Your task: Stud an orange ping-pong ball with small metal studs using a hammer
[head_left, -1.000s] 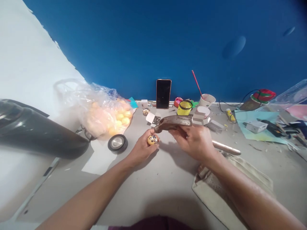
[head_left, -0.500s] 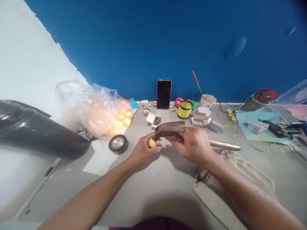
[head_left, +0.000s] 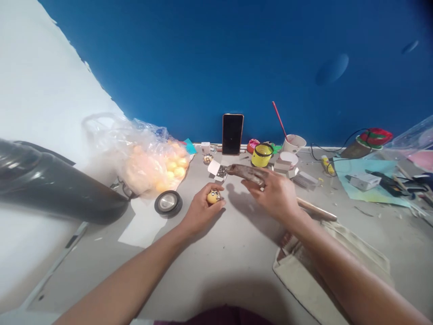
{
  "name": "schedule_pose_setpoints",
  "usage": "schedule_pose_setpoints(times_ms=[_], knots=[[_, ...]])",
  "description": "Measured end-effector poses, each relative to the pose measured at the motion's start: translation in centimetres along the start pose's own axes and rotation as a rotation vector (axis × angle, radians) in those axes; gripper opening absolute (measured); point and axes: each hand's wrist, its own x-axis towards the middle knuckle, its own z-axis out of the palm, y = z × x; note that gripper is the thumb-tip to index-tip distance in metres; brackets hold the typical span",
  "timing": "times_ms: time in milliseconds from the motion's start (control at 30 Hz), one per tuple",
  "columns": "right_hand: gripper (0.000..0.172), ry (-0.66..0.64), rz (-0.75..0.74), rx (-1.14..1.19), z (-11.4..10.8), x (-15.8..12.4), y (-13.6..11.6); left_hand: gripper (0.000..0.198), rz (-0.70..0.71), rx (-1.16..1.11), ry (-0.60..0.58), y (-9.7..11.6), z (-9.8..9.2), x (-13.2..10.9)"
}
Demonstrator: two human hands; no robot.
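My left hand (head_left: 200, 208) is closed around a small yellow ball (head_left: 213, 197) with shiny metal bits set in its surface, held low at the table. To the right, my right hand (head_left: 275, 194) grips a claw hammer (head_left: 248, 172) close to its rusty head; the handle sticks out to the right behind the hand. The hammer head is raised, apart from the ball. Just beyond the ball stands an open white box (head_left: 221, 173) of small dark metal pieces, probably tacks. A small dish (head_left: 207, 158) of shiny bits sits behind it.
A plastic bag of yellow-orange balls (head_left: 176, 169) lies at the left, with a round black lid (head_left: 168, 203) before it. A phone (head_left: 232, 134) leans on the wall. A yellow cup (head_left: 261, 155) and white cup (head_left: 293, 143) stand right of it. A cloth bag (head_left: 314, 271) lies under my right forearm.
The hammer head has lifted off the yellow ball and turned, moving up and right with my right hand. The ball's metal-studded face now shows. My left hand stays nearly in place.
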Motion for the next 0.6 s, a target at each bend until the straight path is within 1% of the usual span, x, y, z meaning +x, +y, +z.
schedule_pose_setpoints(times_ms=[133, 300, 400, 467, 600], knots=[[0.031, -0.181, 0.074, -0.038, 1.9, 0.9, 1.5, 0.035, 0.032, 0.001, 0.002, -0.2, -0.2, 0.1], [0.029, -0.296, 0.056, -0.172, 3.4, 1.2, 2.4, 0.024, 0.034, 0.105, 0.085, -0.1, -0.5, 0.3], [0.027, -0.346, 0.024, -0.209, 3.5, 1.2, 2.5, 0.022, 0.000, 0.101, 0.141, -0.4, -0.7, 0.7], [0.024, -0.361, -0.005, -0.222, 3.2, 1.1, 2.4, 0.023, -0.024, 0.070, 0.157, -0.7, -0.8, 0.9], [0.025, -0.322, -0.038, -0.195, 2.0, 1.7, 1.8, 0.026, -0.038, -0.019, 0.147, -1.0, -0.6, 1.2]])
